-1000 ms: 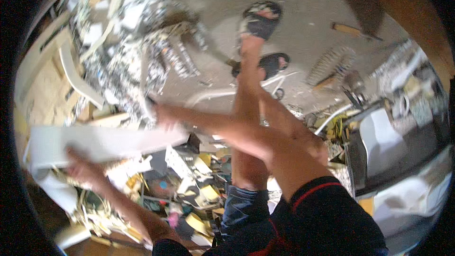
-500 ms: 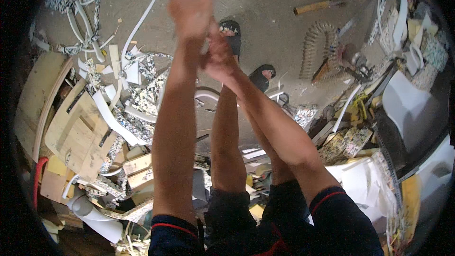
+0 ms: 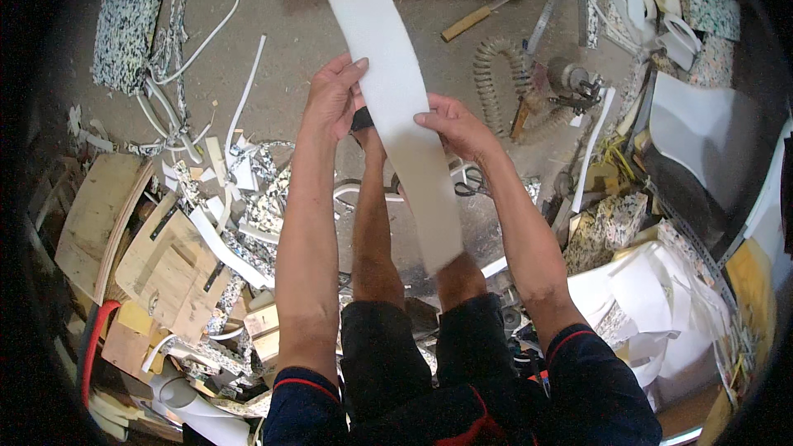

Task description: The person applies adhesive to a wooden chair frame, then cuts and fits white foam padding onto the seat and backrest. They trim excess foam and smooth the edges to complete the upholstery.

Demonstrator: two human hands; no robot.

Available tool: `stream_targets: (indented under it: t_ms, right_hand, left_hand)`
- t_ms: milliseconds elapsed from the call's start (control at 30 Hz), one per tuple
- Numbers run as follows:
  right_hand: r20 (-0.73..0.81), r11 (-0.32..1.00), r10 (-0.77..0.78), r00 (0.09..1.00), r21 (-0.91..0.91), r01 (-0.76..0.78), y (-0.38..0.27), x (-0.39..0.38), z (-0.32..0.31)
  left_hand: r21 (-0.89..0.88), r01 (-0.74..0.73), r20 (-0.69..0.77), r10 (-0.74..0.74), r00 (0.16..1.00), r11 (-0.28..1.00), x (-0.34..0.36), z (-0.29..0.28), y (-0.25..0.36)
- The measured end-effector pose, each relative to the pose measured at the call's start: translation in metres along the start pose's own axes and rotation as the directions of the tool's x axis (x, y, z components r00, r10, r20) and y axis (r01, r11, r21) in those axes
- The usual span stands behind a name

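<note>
Long white foam strip (image 3: 395,107) pinched at mid-length between left hand (image 3: 333,99) and right hand (image 3: 452,125), held out above bare knees. Lower end drooping unsupported below both hands, likely to sag or buckle. Below right hand, scissors (image 3: 469,182) amid foam offcuts (image 3: 248,198): probable snag or trip hazard.

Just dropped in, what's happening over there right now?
A person holds a long white foam strip out in front of them with both hands. The left hand grips its left edge, the right hand its right edge. The strip hangs above a concrete floor littered with white foam offcuts, wooden boards and a coiled hose.
</note>
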State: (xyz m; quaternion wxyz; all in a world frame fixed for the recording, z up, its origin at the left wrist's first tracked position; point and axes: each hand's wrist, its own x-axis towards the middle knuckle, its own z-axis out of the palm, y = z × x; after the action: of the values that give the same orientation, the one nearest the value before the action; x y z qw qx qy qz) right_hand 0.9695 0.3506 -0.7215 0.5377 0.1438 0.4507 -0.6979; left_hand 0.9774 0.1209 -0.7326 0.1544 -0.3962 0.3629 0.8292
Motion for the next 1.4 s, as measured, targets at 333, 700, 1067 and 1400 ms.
stream_targets:
  t_ms: [333,700,1067,1400]
  right_hand:
    - [-0.220,0.935,0.112,0.969,-0.307,-0.177,0.021,0.010,-0.049]
    - [-0.447,0.774,-0.294,0.845,-0.630,-0.064,0.055,0.014,-0.035]
    - [-0.488,0.656,-0.423,0.764,-0.746,-0.114,-0.023,-0.048,0.039]
    - [-0.385,0.338,-0.592,0.708,-0.916,-0.216,-0.154,-0.156,0.005]
  left_hand:
    - [0.084,-0.259,-0.321,0.273,0.907,0.962,0.068,-0.047,0.020]
    - [-0.072,-0.156,-0.221,0.137,0.966,0.985,0.051,-0.070,0.058]
    - [-0.172,-0.108,-0.143,0.084,0.986,0.979,-0.014,-0.056,0.112]
    - [-0.137,-0.218,-0.042,0.214,0.976,0.966,-0.039,0.031,0.148]
